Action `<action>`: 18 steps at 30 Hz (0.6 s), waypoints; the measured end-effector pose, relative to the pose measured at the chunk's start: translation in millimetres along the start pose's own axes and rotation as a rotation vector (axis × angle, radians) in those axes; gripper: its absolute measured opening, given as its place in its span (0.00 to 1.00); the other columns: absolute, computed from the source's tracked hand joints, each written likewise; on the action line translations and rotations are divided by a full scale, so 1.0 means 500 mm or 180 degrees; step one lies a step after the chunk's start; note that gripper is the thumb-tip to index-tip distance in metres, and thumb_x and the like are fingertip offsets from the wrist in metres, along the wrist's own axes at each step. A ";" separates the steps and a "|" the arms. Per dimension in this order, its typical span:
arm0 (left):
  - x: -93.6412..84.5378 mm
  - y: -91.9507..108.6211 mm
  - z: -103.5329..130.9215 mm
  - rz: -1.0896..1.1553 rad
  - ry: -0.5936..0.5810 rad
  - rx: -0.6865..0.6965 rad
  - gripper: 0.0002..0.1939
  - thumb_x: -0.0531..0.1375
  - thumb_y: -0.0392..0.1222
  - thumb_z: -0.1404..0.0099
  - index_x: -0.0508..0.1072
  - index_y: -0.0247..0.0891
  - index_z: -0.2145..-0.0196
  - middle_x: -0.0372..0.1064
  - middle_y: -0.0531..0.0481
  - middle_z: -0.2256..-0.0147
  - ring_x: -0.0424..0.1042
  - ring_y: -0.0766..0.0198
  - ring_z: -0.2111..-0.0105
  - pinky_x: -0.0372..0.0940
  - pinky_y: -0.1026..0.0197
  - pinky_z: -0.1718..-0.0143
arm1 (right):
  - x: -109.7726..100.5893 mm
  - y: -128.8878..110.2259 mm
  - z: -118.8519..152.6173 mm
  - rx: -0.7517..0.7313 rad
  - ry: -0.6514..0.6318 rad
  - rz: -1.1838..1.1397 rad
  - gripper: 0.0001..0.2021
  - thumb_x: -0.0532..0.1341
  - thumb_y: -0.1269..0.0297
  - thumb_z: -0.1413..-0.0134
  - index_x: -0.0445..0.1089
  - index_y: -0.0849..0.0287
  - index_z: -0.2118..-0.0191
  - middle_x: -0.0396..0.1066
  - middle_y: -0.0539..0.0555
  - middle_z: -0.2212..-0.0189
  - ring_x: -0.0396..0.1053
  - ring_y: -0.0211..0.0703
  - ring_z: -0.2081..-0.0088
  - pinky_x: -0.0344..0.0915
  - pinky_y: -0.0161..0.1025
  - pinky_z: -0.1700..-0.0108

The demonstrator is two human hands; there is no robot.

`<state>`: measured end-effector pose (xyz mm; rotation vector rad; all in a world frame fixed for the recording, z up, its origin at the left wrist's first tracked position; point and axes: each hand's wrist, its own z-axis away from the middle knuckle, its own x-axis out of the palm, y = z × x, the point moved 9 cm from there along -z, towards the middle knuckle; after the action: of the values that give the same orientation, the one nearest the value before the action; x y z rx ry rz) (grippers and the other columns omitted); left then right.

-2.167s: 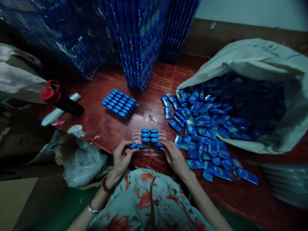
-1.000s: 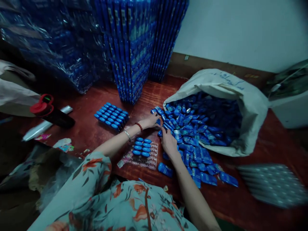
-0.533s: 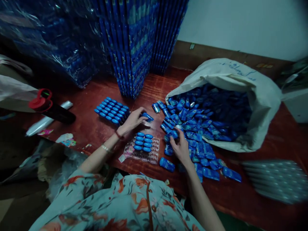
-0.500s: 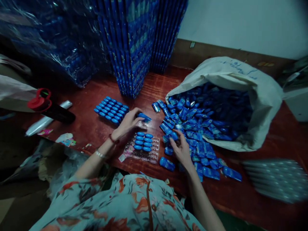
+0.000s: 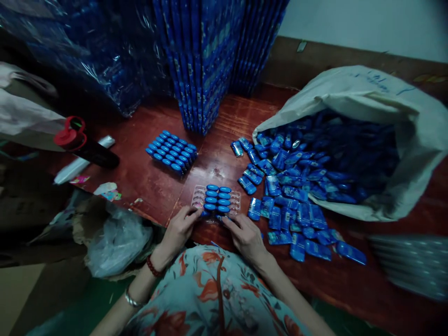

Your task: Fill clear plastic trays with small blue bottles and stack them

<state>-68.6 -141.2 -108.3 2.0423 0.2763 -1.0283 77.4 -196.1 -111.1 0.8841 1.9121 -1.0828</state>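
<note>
A clear plastic blister tray [image 5: 235,200] lies near the table's front edge, with two columns of small blue oval packs [image 5: 212,200] standing in its middle. At the tray's near left corner is my left hand [image 5: 180,228], fingers closed around a blue pack that shows only in part. My right hand [image 5: 248,237] is at the near right side, its fingertips closed on another blue pack, mostly hidden. To the right of the tray, many loose blue packs [image 5: 280,217] are scattered in a heap.
The heap spills from a white sack [image 5: 378,107] lying on its side. A filled block of blue packs [image 5: 171,151] sits to the left, near a black bottle with a red lid [image 5: 87,144]. Tall blue stacks [image 5: 199,70] stand behind. Empty trays [image 5: 409,261] lie at right.
Both hands have come toward me to the near edge of the tray, bringing blue packs from above it and from the heap. The view has shifted slightly.
</note>
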 end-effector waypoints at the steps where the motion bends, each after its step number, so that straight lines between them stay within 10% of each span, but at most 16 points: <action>1: 0.010 0.009 -0.001 -0.0163 -0.0091 0.0145 0.17 0.47 0.31 0.32 0.67 0.39 0.50 0.66 0.45 0.61 0.68 0.65 0.62 0.67 0.65 0.63 | 0.001 -0.006 -0.010 -0.0025 -0.0122 0.0221 0.17 0.50 0.77 0.43 0.69 0.59 0.52 0.69 0.56 0.66 0.65 0.42 0.64 0.64 0.38 0.63; 12: 0.084 0.049 -0.036 -0.1172 -0.1404 0.0947 0.14 0.47 0.30 0.34 0.68 0.35 0.55 0.67 0.41 0.58 0.65 0.58 0.58 0.67 0.55 0.59 | 0.029 -0.042 -0.063 0.0002 -0.0355 0.0878 0.14 0.50 0.75 0.41 0.69 0.64 0.54 0.67 0.57 0.70 0.64 0.44 0.67 0.62 0.41 0.64; 18: 0.085 0.039 -0.056 -0.1026 -0.1062 0.0993 0.18 0.46 0.32 0.33 0.64 0.36 0.47 0.66 0.39 0.55 0.66 0.57 0.57 0.67 0.54 0.58 | 0.020 0.005 -0.027 0.0434 0.0316 0.0232 0.18 0.49 0.69 0.37 0.61 0.62 0.43 0.71 0.59 0.63 0.68 0.44 0.61 0.64 0.41 0.57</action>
<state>-15.3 -139.3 -119.9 2.0930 0.2886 -1.6790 71.2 -181.2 -116.0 1.0934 1.8879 -1.1551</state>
